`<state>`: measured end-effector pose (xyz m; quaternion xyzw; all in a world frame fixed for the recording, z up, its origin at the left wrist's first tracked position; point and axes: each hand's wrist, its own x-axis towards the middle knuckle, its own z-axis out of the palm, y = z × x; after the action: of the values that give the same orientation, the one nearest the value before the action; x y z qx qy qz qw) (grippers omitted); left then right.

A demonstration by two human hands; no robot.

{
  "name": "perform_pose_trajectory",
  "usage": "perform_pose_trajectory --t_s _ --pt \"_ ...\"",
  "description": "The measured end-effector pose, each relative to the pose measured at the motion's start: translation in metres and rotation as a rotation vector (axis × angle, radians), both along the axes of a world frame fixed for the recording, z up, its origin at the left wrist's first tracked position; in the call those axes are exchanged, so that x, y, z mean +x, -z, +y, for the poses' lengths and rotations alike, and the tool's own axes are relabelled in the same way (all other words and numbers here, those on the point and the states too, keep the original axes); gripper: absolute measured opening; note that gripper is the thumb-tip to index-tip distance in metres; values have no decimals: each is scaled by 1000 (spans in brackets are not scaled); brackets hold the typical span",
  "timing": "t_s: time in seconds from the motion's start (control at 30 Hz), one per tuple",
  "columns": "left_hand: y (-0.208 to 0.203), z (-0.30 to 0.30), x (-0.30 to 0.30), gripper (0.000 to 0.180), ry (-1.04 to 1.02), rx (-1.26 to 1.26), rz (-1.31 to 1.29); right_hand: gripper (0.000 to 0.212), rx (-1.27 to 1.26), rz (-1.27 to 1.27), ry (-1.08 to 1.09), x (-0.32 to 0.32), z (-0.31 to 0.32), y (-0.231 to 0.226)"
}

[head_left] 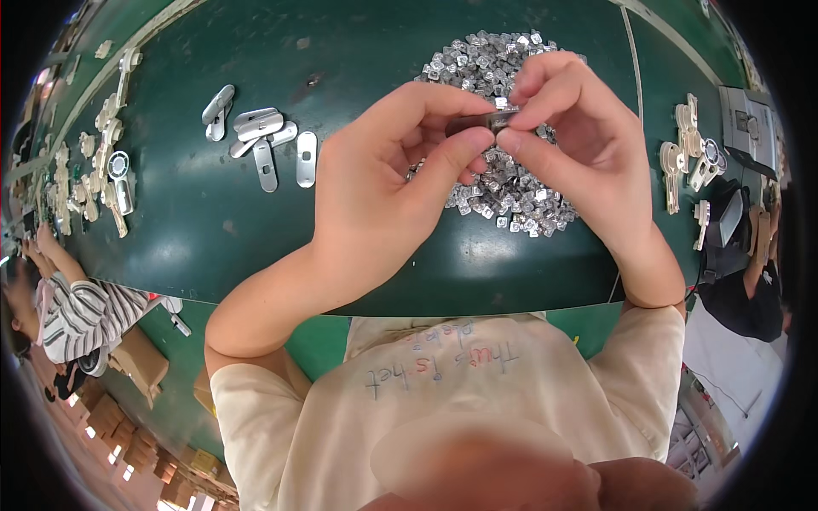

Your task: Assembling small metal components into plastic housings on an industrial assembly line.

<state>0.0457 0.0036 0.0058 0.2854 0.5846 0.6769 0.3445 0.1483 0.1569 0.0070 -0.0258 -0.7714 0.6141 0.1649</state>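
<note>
In front of my chest, above the table, both my hands meet at an oblong metal plate (467, 124) with rounded ends, seen dark and nearly edge-on. My left hand (375, 179) pinches it between thumb and fingers, the other fingers curled beneath. At its right end the thumb and index finger of my right hand (592, 140) close on it; whether a small part sits between them is hidden. Behind and below the hands spreads a heap of small square silver parts (537, 204). To the left lie several silver oblong plates (258, 125), some overlapping, with square holes.
The dark green table (230, 247) curves around me. Cream-coloured plastic parts (111, 162) line its left side, and more such parts (677, 162) lie at the right beside a grey box (750, 128). A person in stripes (72, 311) works at left; another in black (750, 294) is at right.
</note>
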Motion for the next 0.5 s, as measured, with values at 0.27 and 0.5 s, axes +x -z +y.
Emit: perform_pose_trajectory --t_s 0.27,0.5 --pt "10 3 1 22 0 49 65 24 -419 -72 76 0 -13 -6" --pt "13 1 -6 29 -4 29 199 17 -457 -107 56 0 -11 -6"
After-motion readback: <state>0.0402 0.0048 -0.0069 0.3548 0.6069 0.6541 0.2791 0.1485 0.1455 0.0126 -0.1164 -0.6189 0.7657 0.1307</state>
